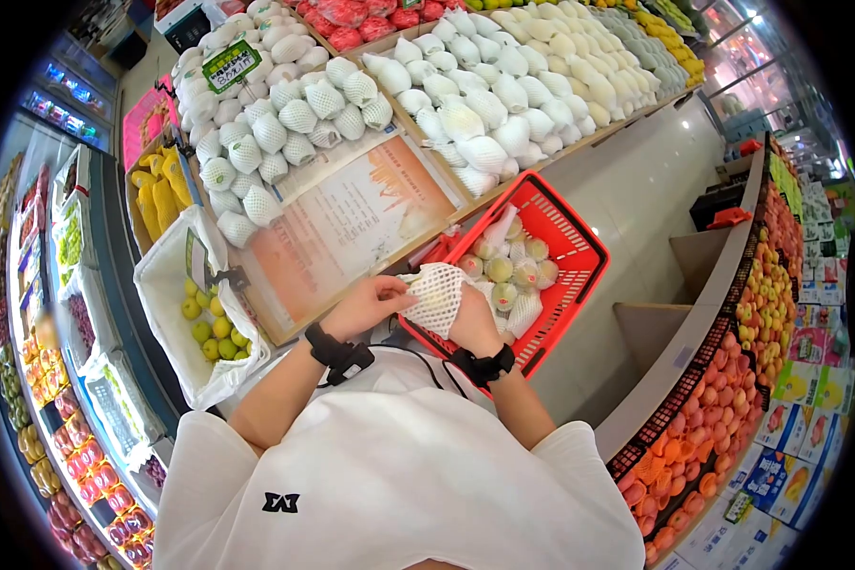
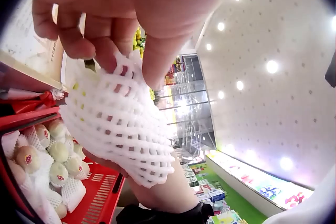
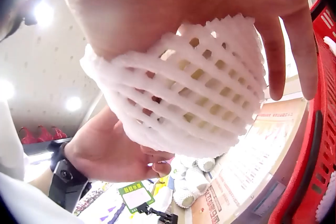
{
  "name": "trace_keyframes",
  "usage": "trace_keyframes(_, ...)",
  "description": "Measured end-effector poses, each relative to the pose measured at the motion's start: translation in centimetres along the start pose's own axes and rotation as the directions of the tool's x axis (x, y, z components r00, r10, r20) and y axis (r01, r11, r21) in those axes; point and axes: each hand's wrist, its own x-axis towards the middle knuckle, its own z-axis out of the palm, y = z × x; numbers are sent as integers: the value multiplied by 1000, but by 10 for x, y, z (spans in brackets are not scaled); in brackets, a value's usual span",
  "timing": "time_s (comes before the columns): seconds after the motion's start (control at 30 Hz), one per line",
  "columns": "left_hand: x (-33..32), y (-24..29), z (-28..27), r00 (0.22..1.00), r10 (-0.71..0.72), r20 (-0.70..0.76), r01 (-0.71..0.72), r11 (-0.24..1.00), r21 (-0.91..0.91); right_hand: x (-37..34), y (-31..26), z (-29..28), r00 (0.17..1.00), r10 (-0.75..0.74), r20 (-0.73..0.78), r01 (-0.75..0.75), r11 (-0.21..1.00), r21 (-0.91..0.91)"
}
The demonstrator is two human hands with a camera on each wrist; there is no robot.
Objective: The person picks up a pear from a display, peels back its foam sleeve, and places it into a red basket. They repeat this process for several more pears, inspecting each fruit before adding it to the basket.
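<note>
A white foam net sleeve (image 1: 433,298) with a pale fruit showing through its holes is between my two hands, above the near side of a red shopping basket (image 1: 594,249). My left hand (image 1: 363,306) pinches the sleeve's edge between thumb and fingertips. On the other side, my right hand (image 1: 475,323) holds the sleeved fruit, with two fingers reaching past it in the right wrist view. Inside the basket lie several round pale fruits (image 1: 501,269) with small red stickers, some partly in white foam sleeves (image 2: 73,192).
A wooden display with a printed board (image 1: 351,223) stands ahead, bearing rows of foam-sleeved fruit (image 1: 309,114). At left, a white-lined crate (image 1: 176,328) holds yellow-green fruit (image 1: 220,328). A curved shelf (image 1: 679,356) of red and orange fruit runs along the right.
</note>
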Motion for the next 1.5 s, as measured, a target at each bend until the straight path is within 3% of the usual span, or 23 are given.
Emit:
trace_keyframes(0.1,5,-13,-7,997,63,-43,-61,997,45,-1,15,13,993,-13,-119,14,1000,4)
trace_keyframes(0.23,6,-17,-11,979,141,-150,-143,990,-5,4,-5,3,993,-29,-115,34,999,42)
trace_keyframes(0.33,5,-14,-12,970,151,-191,-164,985,-53,7,-3,5,990,40,-135,-32,997,65)
trace_keyframes(0.4,4,-11,-13,964,149,-219,-163,986,-47,12,-13,4,992,52,-113,-15,951,309)
trace_keyframes(0.43,3,-10,-15,958,160,-239,-168,986,-13,13,-13,7,993,49,-109,-13,951,310)
trace_keyframes(0.5,2,-9,-16,949,171,-266,-172,985,21,18,-10,14,995,65,-69,-21,860,510)
trace_keyframes(0.6,2,-11,-19,917,220,-332,-194,975,111,23,-7,19,995,97,-11,-72,798,598)
trace_keyframes(0.73,1,-11,-33,824,265,-501,-176,960,219,36,-13,27,997,68,-40,-45,907,419)
trace_keyframes(0.8,-1,-9,-43,787,255,-562,-130,959,253,45,-23,32,978,-77,-191,81,997,11)
trace_keyframes(0.93,-6,-17,-68,673,315,-669,-64,926,372,66,-44,50,953,-192,-234,206,978,33)
trace_keyframes(1.0,-6,-29,-78,630,336,-700,-350,928,131,75,-46,71,933,-226,-281,247,968,40)
trace_keyframes(1.03,-9,-29,-86,683,308,-663,-291,946,141,79,-49,78,964,-97,-247,155,961,227)
trace_keyframes(1.07,-13,-29,-88,672,314,-671,-294,944,148,84,-52,85,982,27,-187,51,915,401)
trace_keyframes(1.1,-15,-30,-87,794,123,-596,-307,926,-219,90,-53,89,984,-15,-179,87,911,402)
trace_keyframes(1.13,-20,-30,-86,898,-24,-439,-251,792,-556,95,-56,92,984,-28,-177,98,910,404)
trace_keyframes(1.17,-27,-32,-88,958,26,-285,-205,756,-622,100,-61,94,990,-9,-144,71,900,430)
trace_keyframes(1.2,-28,-31,-89,955,31,-294,-215,756,-618,104,-65,96,994,11,-109,41,890,455)
trace_keyframes(1.3,-25,-16,-88,972,-40,-231,-190,443,-876,111,-71,106,994,-13,-111,61,896,440)
trace_keyframes(1.33,-22,-21,-91,970,-35,-239,-200,441,-875,113,-69,110,995,-18,-100,59,904,423)
trace_keyframes(1.4,-15,-37,-96,981,-18,-193,-177,314,-933,115,-67,122,995,-42,-94,75,925,371)
trace_keyframes(1.43,-16,-34,-98,980,-14,-197,-183,306,-934,115,-67,125,994,-56,-90,82,944,319)
trace_keyframes(1.5,-18,-31,-102,947,-175,-268,-195,348,-917,118,-64,128,998,-42,-55,57,948,313)
